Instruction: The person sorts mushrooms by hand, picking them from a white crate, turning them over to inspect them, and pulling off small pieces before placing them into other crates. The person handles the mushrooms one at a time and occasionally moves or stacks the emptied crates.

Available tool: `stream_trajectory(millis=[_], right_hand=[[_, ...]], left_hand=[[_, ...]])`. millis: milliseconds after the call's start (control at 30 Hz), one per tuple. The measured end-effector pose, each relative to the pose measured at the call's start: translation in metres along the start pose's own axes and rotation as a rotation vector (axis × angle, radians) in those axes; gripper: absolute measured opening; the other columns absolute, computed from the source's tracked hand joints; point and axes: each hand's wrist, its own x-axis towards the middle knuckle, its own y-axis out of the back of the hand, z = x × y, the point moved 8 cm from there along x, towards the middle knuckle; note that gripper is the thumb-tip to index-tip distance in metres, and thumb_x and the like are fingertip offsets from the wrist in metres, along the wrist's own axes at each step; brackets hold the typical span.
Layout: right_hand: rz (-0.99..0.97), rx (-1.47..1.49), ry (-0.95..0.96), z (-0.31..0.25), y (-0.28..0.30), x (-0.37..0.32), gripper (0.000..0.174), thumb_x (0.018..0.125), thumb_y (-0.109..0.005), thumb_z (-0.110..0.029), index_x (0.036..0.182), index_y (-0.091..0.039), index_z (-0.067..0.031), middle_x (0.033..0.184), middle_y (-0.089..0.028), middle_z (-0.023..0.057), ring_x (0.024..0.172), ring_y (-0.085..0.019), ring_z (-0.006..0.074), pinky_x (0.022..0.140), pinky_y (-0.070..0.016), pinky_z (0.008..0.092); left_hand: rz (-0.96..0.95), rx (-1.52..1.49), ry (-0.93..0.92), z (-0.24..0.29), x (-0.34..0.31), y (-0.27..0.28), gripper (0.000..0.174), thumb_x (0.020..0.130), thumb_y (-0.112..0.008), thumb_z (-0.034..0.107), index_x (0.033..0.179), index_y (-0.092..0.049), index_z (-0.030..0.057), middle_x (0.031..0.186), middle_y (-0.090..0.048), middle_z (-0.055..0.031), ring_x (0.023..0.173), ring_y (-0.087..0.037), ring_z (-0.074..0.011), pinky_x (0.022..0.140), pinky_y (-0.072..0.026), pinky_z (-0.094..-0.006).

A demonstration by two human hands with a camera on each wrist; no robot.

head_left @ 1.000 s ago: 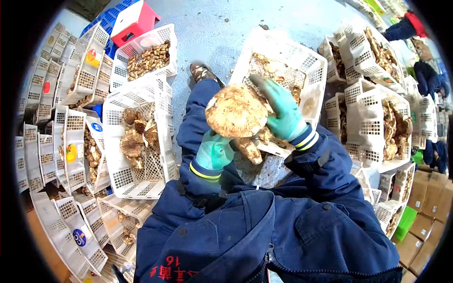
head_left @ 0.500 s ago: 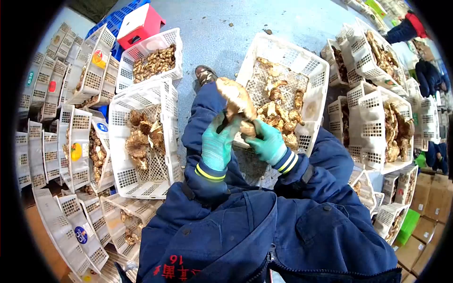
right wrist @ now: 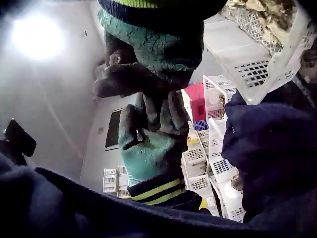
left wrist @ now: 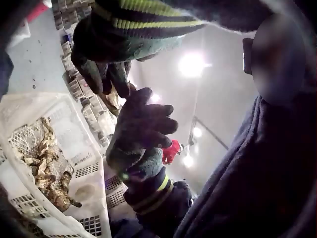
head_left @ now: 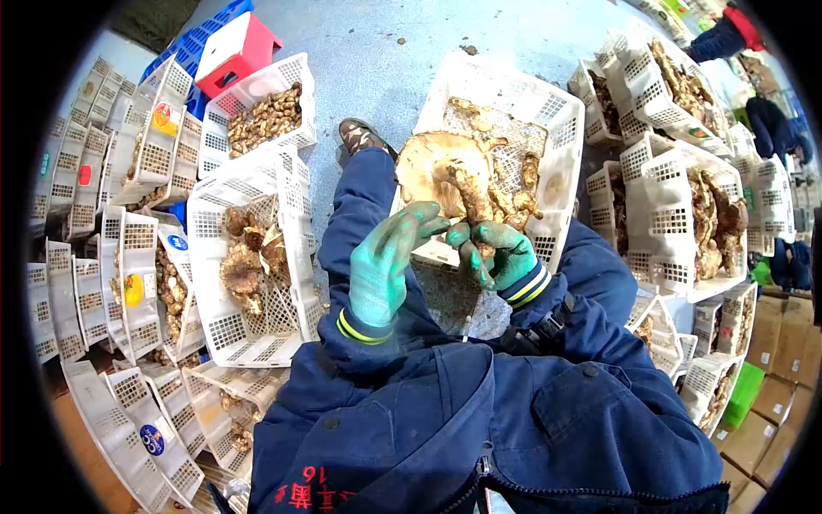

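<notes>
In the head view, a mushroom (head_left: 438, 167) with a broad pale cap is held over the near side of a white basket (head_left: 561, 128), its gill side showing. The gloved right hand (head_left: 505, 257) has its fingers curled round the lower end of the stem. Just left of it, the gloved left hand (head_left: 385, 265) has bent, relaxed fingers overlapping the cap's lower edge; firm contact is unclear. The left wrist view shows the left hand (left wrist: 119, 44) above the right hand (left wrist: 141, 134). In the right wrist view, the right hand (right wrist: 148, 52) is above the left hand (right wrist: 153, 148).
Smaller mushrooms (head_left: 509, 206) lie in the near basket. A second white basket (head_left: 224, 330) with mushrooms stands at the left. Stacked baskets (head_left: 664, 214) line both sides; a red-and-white stool (head_left: 244, 56) stands at back left. A person in red (head_left: 743, 30) is at far right.
The cap has turned from its top to its gills and moved over the basket. The right hand has gone from beside the cap to the stem's end; the left fingers have loosened.
</notes>
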Motion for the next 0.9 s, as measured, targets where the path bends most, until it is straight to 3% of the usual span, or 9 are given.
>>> stream_trajectory(millis=[100, 233, 467, 567, 633, 700, 733, 767, 900], right_hand=[[-0.117, 0.097, 0.011, 0.0, -0.007, 0.001, 0.042, 0.094, -0.049, -0.025, 0.115, -0.052, 0.0118, 0.078, -0.064, 0.0119, 0.055, -0.06, 0.0165, 0.049, -0.0503, 0.0238], [-0.161, 0.106, 0.006, -0.001, -0.009, 0.0, 0.043, 0.094, -0.05, -0.025, 0.116, -0.051, 0.0117, 0.077, -0.064, 0.0118, 0.055, -0.059, 0.0168, 0.052, -0.0506, 0.0236], [-0.076, 0.123, 0.012, -0.007, -0.004, -0.002, 0.038, 0.092, -0.053, -0.023, 0.112, -0.055, 0.0094, 0.077, -0.065, 0.0129, 0.059, -0.064, 0.0183, 0.053, -0.0519, 0.0241], [0.051, -0.424, 0.019, -0.019, 0.013, -0.002, 0.035, 0.091, -0.054, -0.023, 0.106, -0.059, 0.0081, 0.077, -0.066, 0.0132, 0.058, -0.065, 0.0183, 0.049, -0.051, 0.024], [0.343, -0.884, -0.085, -0.023, 0.006, -0.002, 0.031, 0.083, -0.066, -0.02, 0.105, -0.062, 0.0018, 0.077, -0.068, 0.0113, 0.053, -0.063, 0.0174, 0.043, -0.0475, 0.0246], [0.353, -1.437, 0.036, -0.031, -0.028, -0.005, 0.033, 0.077, -0.068, -0.01, 0.107, -0.062, 0.001, 0.087, -0.07, 0.0109, 0.067, -0.067, 0.0207, 0.058, -0.0509, 0.0283], [0.125, -1.954, 0.522, -0.034, -0.056, -0.007, 0.045, 0.07, -0.074, -0.014, 0.112, -0.061, -0.0035, 0.084, -0.067, 0.0097, 0.07, -0.064, 0.0252, 0.063, -0.049, 0.0324], [0.162, -2.085, 0.376, -0.032, -0.063, -0.005, 0.052, 0.066, -0.077, -0.017, 0.114, -0.059, -0.0048, 0.08, -0.06, 0.0111, 0.072, -0.06, 0.031, 0.065, -0.048, 0.0364], [0.155, -2.072, 0.364, -0.026, -0.065, -0.003, 0.053, 0.069, -0.076, -0.02, 0.116, -0.056, -0.0053, 0.078, -0.055, 0.011, 0.073, -0.057, 0.0312, 0.066, -0.0456, 0.039]], left_hand=[[0.104, -0.115, 0.071, 0.009, -0.003, 0.005, 0.046, 0.098, -0.047, 0.034, 0.117, -0.055, -0.0071, 0.107, -0.064, -0.0145, 0.099, -0.064, -0.0236, 0.09, -0.0477, -0.0326], [0.059, 0.131, 0.023, 0.014, -0.002, 0.014, 0.076, 0.092, -0.036, 0.06, 0.118, -0.049, -0.0099, 0.115, -0.06, -0.0171, 0.094, -0.067, -0.0235, 0.076, -0.0561, -0.0311], [0.101, -0.097, 0.274, -0.008, -0.007, 0.022, 0.047, 0.098, -0.046, 0.039, 0.115, -0.058, -0.0029, 0.077, -0.066, -0.0108, 0.053, -0.056, -0.0106, 0.046, -0.0369, -0.0169], [0.054, -0.172, 0.335, -0.02, -0.007, 0.018, 0.048, 0.097, -0.048, 0.04, 0.117, -0.056, -0.0024, 0.073, -0.064, -0.0104, 0.049, -0.051, -0.0106, 0.042, -0.034, -0.0188], [0.061, -0.302, 0.429, -0.037, -0.006, 0.012, 0.047, 0.096, -0.048, 0.04, 0.117, -0.054, -0.0017, 0.071, -0.063, -0.0098, 0.048, -0.051, -0.0111, 0.041, -0.0337, -0.0194], [0.118, -0.152, 0.486, -0.047, -0.009, 0.012, 0.031, 0.095, -0.054, 0.026, 0.111, -0.053, -0.0009, 0.075, -0.062, -0.0105, 0.05, -0.052, -0.013, 0.04, -0.0331, -0.0211], [0.07, -0.343, 0.493, -0.071, -0.012, 0.015, 0.033, 0.091, -0.059, 0.022, 0.112, -0.053, -0.0025, 0.077, -0.064, -0.0124, 0.051, -0.057, -0.0154, 0.042, -0.0401, -0.0227], [0.025, -0.534, 0.499, -0.097, -0.016, 0.021, 0.036, 0.088, -0.063, 0.019, 0.112, -0.052, -0.0042, 0.079, -0.066, -0.0143, 0.053, -0.061, -0.0179, 0.044, -0.0471, -0.0244], [-0.073, -0.341, 0.256, -0.077, -0.007, 0.026, 0.041, 0.09, -0.059, 0.025, 0.119, -0.049, -0.0021, 0.092, -0.065, -0.0164, 0.065, -0.063, -0.0227, 0.052, -0.0515, -0.0292]])
